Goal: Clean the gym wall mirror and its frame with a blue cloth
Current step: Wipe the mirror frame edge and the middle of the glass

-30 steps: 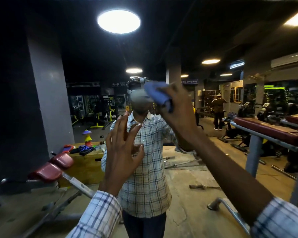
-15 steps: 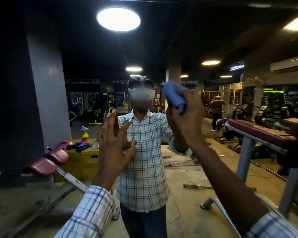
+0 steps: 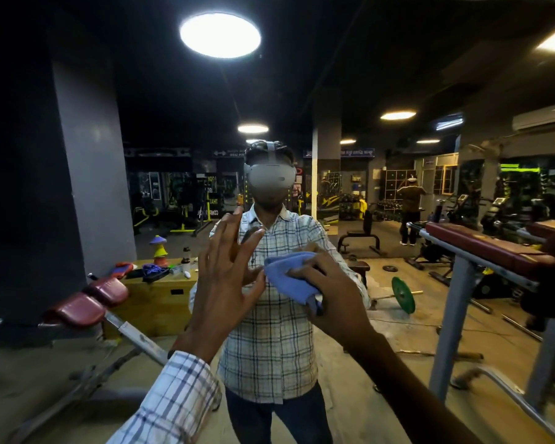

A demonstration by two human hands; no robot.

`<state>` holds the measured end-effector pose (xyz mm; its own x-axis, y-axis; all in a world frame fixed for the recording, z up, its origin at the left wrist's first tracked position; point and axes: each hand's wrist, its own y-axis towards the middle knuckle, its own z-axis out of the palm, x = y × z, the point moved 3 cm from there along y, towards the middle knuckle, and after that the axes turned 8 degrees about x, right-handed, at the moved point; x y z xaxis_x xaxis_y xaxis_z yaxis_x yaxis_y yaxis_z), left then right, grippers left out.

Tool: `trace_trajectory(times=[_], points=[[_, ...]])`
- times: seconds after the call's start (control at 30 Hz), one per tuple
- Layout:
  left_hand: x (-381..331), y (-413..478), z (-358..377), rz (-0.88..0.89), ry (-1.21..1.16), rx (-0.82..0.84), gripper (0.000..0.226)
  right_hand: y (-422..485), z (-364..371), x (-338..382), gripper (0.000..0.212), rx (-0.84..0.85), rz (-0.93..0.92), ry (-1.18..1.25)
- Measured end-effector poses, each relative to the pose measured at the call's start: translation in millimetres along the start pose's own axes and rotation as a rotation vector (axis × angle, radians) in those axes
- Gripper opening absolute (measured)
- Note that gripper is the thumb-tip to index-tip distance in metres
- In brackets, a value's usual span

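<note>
"Far to the left in the mirror (image 3: pixel 334 75), what do we have?"

"We have a red padded bench (image 3: pixel 84 302) tilted up, and just behind it a wooden box (image 3: pixel 161 299). On its top stand stacked cones (image 3: pixel 159 249) and a bottle (image 3: pixel 185 259), with a blue rope (image 3: pixel 153 270) heaped beside them. A grey pillar (image 3: pixel 90 187) rises behind the box."

"And our left hand (image 3: pixel 225 283)?"

"We hold it up before the glass, palm forward, fingers spread wide and holding nothing. Its checked sleeve (image 3: pixel 180 398) covers the wrist. Whether the fingertips touch the glass we cannot tell."

"Where is the blue cloth (image 3: pixel 289 274)?"

"Just right of that hand, bunched into a wad at chest height of our reflection (image 3: pixel 269 331), which stands in the middle in a checked shirt with a grey headset (image 3: pixel 269 182) over the eyes and a round ceiling light (image 3: pixel 220 35) glaring above. The cloth's left edge lies just beside our left thumb; we cannot tell whether they touch. Our right hand (image 3: pixel 330 296) grips the cloth from behind, fingers curled round the wad, and holds it at the glass. The forearm behind it is bare."

"And further right?"

"We see a green weight plate (image 3: pixel 402 294) on a bar lying on the floor, then a long red pad (image 3: pixel 481 248) on grey steel legs. Well behind them a person (image 3: pixel 409 203) stands with their back to us among the machines."
</note>
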<state>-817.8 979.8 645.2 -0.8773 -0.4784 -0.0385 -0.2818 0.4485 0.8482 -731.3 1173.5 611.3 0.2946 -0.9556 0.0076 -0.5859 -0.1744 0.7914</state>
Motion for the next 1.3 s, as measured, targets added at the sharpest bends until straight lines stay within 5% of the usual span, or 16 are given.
trace_trajectory(times=[0.43, 0.8, 0.9, 1.1, 1.3], points=[[-8, 3, 12, -0.028, -0.052, -0.024, 0.067, -22, 23, 16, 0.053, -0.292, 0.171, 0.148], [-15, 2, 7, -0.046, -0.050, -0.009, 0.064, -33, 26, 38, 0.064, -0.241, 0.325, 0.336], [-15, 2, 5, -0.037, -0.039, 0.002, 0.064, -34, 27, 50, 0.052, -0.304, 0.374, 0.385], [-14, 2, 5, -0.072, -0.021, 0.021, 0.068, -22, 37, 50, 0.038, -0.417, 0.488, 0.281], [-11, 2, 6, -0.064, 0.000, 0.026, 0.071, -14, 14, 24, 0.039, -0.347, 0.316, 0.065]])
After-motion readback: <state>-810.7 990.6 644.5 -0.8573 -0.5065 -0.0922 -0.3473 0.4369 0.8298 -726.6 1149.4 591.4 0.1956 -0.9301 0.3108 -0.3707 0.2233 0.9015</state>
